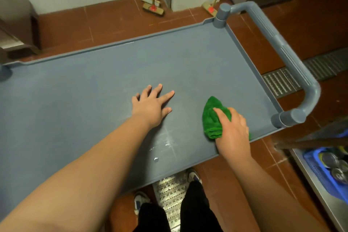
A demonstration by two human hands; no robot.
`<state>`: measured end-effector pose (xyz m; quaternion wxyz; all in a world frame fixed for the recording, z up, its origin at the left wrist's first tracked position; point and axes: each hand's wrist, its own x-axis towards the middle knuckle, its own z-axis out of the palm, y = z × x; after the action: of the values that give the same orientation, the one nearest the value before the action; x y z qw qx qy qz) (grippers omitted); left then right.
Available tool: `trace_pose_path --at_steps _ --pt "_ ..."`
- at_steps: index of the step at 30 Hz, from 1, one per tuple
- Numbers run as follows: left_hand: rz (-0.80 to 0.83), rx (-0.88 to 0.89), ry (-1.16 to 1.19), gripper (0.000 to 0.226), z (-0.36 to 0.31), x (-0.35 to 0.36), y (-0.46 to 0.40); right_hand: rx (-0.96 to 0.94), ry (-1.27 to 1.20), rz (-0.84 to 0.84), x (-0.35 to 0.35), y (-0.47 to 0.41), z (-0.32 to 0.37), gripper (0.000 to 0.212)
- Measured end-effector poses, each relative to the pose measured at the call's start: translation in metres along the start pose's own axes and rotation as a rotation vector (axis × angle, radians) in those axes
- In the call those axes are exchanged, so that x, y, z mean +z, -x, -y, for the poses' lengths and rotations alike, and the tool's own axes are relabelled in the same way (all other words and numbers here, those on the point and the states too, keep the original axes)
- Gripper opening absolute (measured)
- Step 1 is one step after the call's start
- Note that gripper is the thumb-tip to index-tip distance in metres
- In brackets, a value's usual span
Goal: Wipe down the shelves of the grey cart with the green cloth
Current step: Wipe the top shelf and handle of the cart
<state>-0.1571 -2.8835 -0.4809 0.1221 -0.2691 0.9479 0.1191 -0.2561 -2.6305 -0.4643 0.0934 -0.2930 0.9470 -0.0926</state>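
The right hand (232, 128) is clenched around the bunched green cloth (213, 118), pressing it onto the top shelf (94, 90) of the grey cart near the handle (278, 43) end, close to the near rim. The left hand (150, 103) lies flat on the shelf with fingers spread, holding nothing — well apart from the cloth. Wet streaks and a droplet (156, 159) sit between the forearms. Brooms (153, 5) lean at the far wall; a blue basket (316, 167) stands to the right.

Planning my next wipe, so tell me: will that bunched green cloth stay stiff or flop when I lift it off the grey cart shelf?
The bunched green terry cloth looks soft and folded, so probably floppy. The right hand covers much of it, suggesting light.
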Motion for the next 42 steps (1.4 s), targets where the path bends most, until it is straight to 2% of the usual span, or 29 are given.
trace_pose_path --at_steps 4,8,11,14,16,21,24,26,29,31,33,37,42 --pt "-0.002 -0.019 -0.016 0.056 -0.010 -0.003 -0.009 0.010 -0.042 -0.015 0.004 -0.006 0.013 0.086" --pt "-0.010 -0.016 -0.049 0.057 -0.008 -0.007 -0.013 -0.129 -0.062 0.061 0.024 0.025 0.068 0.095" --pt "0.009 -0.015 -0.077 0.057 -0.003 -0.005 -0.006 -0.271 -0.119 0.101 0.043 0.060 0.112 0.090" --pt "0.014 -0.004 -0.068 0.058 0.002 -0.005 -0.003 -0.312 -0.116 0.074 0.042 0.065 0.117 0.087" --pt "0.008 0.002 -0.048 0.058 0.005 -0.007 -0.004 -0.274 -0.083 0.056 0.033 0.053 0.096 0.087" --pt "-0.004 0.004 -0.023 0.057 0.003 0.000 -0.001 -0.015 -0.066 -0.055 0.013 0.011 0.034 0.086" --pt "-0.001 -0.003 0.090 0.061 0.001 -0.002 0.001 -0.002 -0.069 -0.069 0.018 0.011 0.038 0.086" --pt "-0.070 -0.010 0.235 0.066 0.010 -0.004 0.019 0.001 -0.082 -0.071 0.020 0.015 0.041 0.085" --pt "-0.165 -0.208 0.184 0.071 0.062 0.000 0.067 -0.007 -0.146 -0.092 0.020 0.013 0.036 0.078" --pt "-0.139 -0.406 0.192 0.071 0.112 0.003 0.099 0.013 -0.204 -0.116 0.020 0.004 0.035 0.072" --pt "-0.079 -0.510 0.200 0.071 0.146 0.005 0.118 0.047 -0.228 -0.178 0.020 -0.012 0.041 0.068" --pt "-0.090 -0.489 0.107 0.064 0.156 0.011 0.129 0.077 -0.175 -0.214 0.029 -0.031 0.085 0.066" --pt "-0.108 -0.487 0.070 0.062 0.157 0.013 0.135 -0.293 -0.161 -0.014 0.073 0.028 0.219 0.081"
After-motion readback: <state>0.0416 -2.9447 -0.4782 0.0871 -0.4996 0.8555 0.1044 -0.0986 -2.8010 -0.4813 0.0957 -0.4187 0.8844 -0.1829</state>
